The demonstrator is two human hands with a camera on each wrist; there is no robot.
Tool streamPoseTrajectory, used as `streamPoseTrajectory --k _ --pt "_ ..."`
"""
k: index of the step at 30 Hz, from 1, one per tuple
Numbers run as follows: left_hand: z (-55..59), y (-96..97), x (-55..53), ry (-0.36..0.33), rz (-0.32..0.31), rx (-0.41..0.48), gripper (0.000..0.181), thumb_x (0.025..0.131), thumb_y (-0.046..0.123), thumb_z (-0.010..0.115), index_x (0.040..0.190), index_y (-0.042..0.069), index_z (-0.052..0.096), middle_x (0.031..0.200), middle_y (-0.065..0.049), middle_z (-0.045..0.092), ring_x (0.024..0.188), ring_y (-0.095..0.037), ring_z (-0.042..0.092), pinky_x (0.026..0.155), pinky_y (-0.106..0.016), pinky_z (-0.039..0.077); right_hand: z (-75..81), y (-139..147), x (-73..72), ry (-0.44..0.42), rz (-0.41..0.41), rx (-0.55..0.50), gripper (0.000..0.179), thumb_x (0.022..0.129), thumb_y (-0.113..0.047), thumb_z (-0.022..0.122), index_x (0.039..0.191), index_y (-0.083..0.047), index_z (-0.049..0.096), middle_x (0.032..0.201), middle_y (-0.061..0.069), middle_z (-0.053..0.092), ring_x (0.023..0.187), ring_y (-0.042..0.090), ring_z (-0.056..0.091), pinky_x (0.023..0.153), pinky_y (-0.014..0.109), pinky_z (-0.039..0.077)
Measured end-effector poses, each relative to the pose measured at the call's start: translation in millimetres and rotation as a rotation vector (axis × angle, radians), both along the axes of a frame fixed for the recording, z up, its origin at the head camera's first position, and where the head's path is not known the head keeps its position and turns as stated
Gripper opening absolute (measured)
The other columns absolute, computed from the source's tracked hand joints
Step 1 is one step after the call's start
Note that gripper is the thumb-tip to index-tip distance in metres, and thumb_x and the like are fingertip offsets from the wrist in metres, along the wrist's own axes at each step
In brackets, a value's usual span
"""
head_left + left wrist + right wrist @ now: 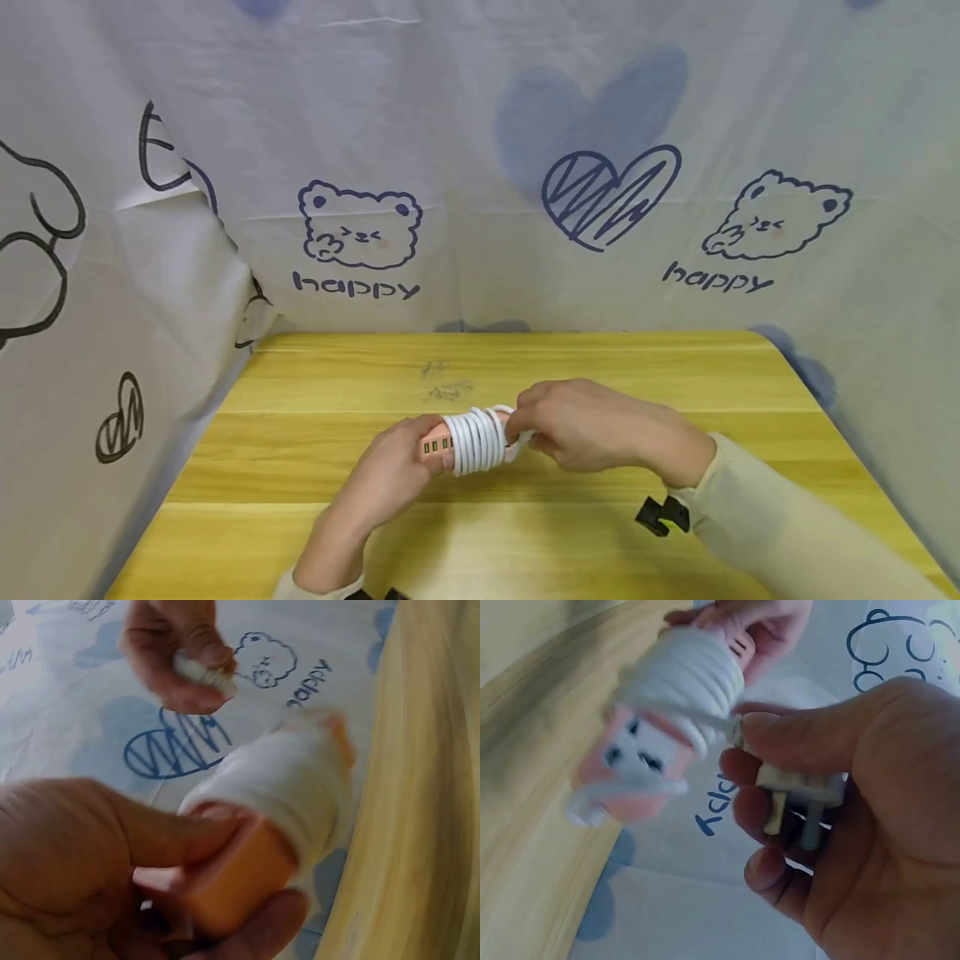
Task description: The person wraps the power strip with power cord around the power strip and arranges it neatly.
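Observation:
A pink power strip (434,444) with a row of USB ports is held above the table, its white cord (477,442) wound several times around its middle. My left hand (392,468) grips the USB end, thumb on one face and fingers on another. Off the far end, my right hand (588,427) pinches the cord's white plug (799,784) between thumb and fingers. Two of the plug's prongs show in the right wrist view. A short stretch of cord runs from the coil to the plug. Socket holes (634,750) show on the strip's uncovered end.
Below the hands lies a yellow wood-grain table (315,375) with faint dark scuffs near its middle. A white cloth (465,167) printed with bears and hearts hangs behind and at both sides. Black pieces (662,515) sit at both wrists.

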State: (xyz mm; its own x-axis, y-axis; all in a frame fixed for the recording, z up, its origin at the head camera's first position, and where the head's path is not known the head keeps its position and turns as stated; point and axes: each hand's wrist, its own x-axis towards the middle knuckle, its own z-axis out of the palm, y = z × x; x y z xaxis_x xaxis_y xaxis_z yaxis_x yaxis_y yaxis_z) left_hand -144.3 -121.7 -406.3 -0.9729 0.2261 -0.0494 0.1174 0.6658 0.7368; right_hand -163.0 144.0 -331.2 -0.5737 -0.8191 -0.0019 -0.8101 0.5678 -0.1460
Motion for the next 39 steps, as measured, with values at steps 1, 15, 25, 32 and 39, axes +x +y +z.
streamPoseTrajectory --k 1,15,25,32,39 --pt "0.1 -1.9 0.1 -0.016 -0.049 0.007 0.042 0.094 0.016 0.078 0.135 0.010 0.068 0.095 -0.004 0.065 0.079 -0.019 0.058 0.068 -0.035 0.050 0.3 1 -1.9 -0.006 0.027 -0.006 0.022 0.095 -0.009 0.076 0.115 -0.019 0.078 0.107 -0.007 0.073 0.097 0.008 0.066 0.090 0.034 0.059" --pt "-4.6 -22.5 -6.6 -0.073 -0.456 0.105 0.036 0.096 0.020 0.078 0.131 0.024 0.070 0.114 0.007 0.068 0.096 -0.014 0.063 0.085 -0.031 0.053 -47.0 17 -17.6 -0.584 -0.126 -0.308 0.018 0.101 -0.011 0.071 0.117 -0.020 0.070 0.116 -0.005 0.066 0.098 0.011 0.060 0.088 0.030 0.056" --pt "-15.0 -14.3 -19.2 -0.190 -0.298 0.326 0.060 0.097 0.016 0.078 0.150 0.015 0.050 0.113 -0.010 0.070 0.093 -0.021 0.068 0.079 -0.037 0.059 -99.5 27 -10.5 -1.016 -0.246 -0.645 0.025 0.106 -0.005 0.060 0.130 0.001 0.064 0.120 0.014 0.070 0.098 0.023 0.072 0.084 0.041 0.064" --pt "-32.3 23.1 -50.5 -0.197 0.014 0.435 0.058 0.107 0.021 0.065 0.156 0.003 0.040 0.137 -0.027 0.061 0.107 -0.028 0.069 0.087 -0.044 0.060 -136.5 35 -7.8 -1.161 -0.440 -1.009 0.042 0.108 -0.004 0.057 0.144 0.016 0.046 0.122 0.007 0.069 0.101 0.017 0.071 0.085 0.035 0.063" --pt "-45.2 43.4 -60.9 -0.256 0.045 0.483 0.068 0.105 0.026 0.068 0.160 0.001 0.037 0.153 -0.029 0.046 0.123 -0.038 0.062 0.100 -0.050 0.056 -149.7 38 -4.7 -1.187 -0.509 -1.141 0.040 0.109 -0.003 0.053 0.142 0.018 0.046 0.115 0.004 0.070 0.096 0.017 0.072 0.084 0.032 0.063"
